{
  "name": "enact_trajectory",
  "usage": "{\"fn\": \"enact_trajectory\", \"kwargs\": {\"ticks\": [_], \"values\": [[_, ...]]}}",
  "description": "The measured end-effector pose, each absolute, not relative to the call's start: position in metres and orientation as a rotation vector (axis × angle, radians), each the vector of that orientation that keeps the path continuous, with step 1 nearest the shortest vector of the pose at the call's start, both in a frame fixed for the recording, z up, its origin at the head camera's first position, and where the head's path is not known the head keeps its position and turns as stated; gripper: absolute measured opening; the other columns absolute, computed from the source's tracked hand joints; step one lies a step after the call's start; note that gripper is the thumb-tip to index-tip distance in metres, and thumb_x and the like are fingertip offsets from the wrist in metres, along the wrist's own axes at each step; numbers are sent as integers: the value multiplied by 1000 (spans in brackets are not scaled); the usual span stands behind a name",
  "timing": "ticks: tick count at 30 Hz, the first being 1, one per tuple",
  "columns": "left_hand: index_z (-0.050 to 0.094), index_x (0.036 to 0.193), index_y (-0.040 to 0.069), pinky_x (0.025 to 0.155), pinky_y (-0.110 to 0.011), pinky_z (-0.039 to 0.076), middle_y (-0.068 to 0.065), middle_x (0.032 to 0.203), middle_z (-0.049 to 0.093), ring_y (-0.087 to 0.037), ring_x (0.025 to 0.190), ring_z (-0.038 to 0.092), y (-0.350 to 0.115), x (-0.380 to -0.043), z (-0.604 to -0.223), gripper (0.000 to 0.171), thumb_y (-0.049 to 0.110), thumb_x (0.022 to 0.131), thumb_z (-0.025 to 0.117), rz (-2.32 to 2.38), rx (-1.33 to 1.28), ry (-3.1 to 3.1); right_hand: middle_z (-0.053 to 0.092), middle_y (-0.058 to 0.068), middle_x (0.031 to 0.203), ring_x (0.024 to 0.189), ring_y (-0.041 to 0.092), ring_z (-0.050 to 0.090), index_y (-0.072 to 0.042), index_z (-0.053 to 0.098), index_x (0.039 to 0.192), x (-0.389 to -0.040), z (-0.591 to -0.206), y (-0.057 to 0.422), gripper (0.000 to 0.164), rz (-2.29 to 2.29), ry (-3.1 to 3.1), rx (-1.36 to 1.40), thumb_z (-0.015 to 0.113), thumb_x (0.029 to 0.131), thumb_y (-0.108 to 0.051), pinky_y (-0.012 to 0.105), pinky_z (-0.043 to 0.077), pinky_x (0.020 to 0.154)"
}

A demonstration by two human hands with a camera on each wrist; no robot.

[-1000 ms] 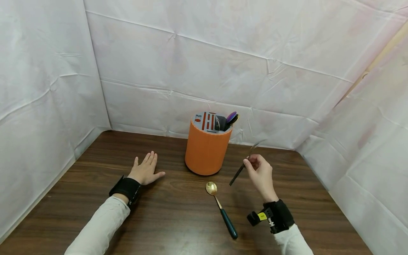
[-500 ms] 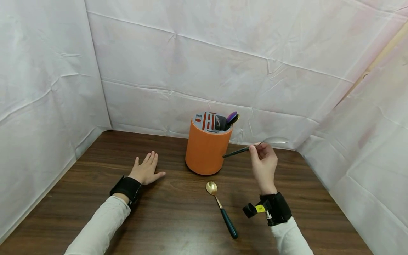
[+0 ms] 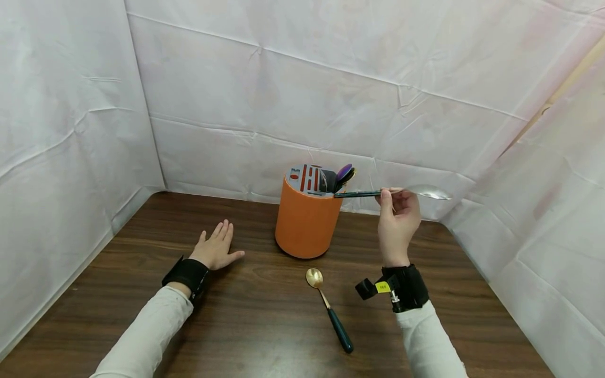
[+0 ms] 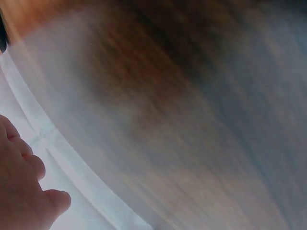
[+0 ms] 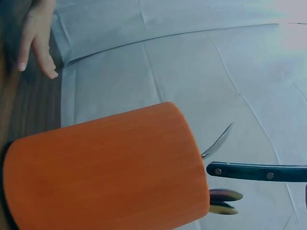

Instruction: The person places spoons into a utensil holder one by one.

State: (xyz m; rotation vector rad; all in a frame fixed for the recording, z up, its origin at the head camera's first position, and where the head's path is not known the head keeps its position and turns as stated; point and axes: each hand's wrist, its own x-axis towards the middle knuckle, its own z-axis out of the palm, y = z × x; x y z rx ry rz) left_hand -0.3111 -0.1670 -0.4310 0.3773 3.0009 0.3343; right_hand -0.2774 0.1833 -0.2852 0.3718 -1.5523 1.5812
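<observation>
My right hand (image 3: 399, 223) pinches a spoon (image 3: 356, 194) between thumb and fingers, level above the table. Its silver bowl points right. The dark green handle points left, its end by the rim of an orange cylindrical utensil holder (image 3: 307, 226). Two rivets show on that spoon handle (image 5: 254, 172) in the right wrist view, where hardly any of the right hand shows. My left hand (image 3: 216, 248) lies palm down on the table with fingers spread, left of the holder. A gold spoon (image 3: 314, 278) with a dark green handle lies in front of the holder.
The holder's grey slotted top (image 3: 304, 179) has red openings. Dark utensils, one with a purple end (image 3: 343, 173), stick up at its right side. Brown wood-grain table (image 3: 255, 315) lies below, with white sheeting (image 3: 283, 94) behind and at both sides.
My right hand has risen and moved slightly right. The spoon in it has turned from steeply tilted to level, its handle end rising to the holder's rim. The left hand stays put.
</observation>
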Motion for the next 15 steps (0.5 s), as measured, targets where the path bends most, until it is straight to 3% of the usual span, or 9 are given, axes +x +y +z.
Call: {"fn": "enact_trajectory", "kwargs": {"ticks": [9,15], "values": [[9,142,-8,104,-61,8,-26,148,3,-38,137,4,-165,-311,-431,85,51,91,43,342,387,2994,58,1,84,73,9,61,-3,54,86,-297,-270,173,8,1564,-1498,376,62,84,-4,21,51,72],[8,142,-8,104,-60,7,-26,148,2,-37,137,3,-166,-311,-432,86,50,91,43,342,387,2987,57,1,81,70,5,59,13,53,89,-299,-264,165,14,1469,-1623,365,59,85,1,17,49,67]]}}
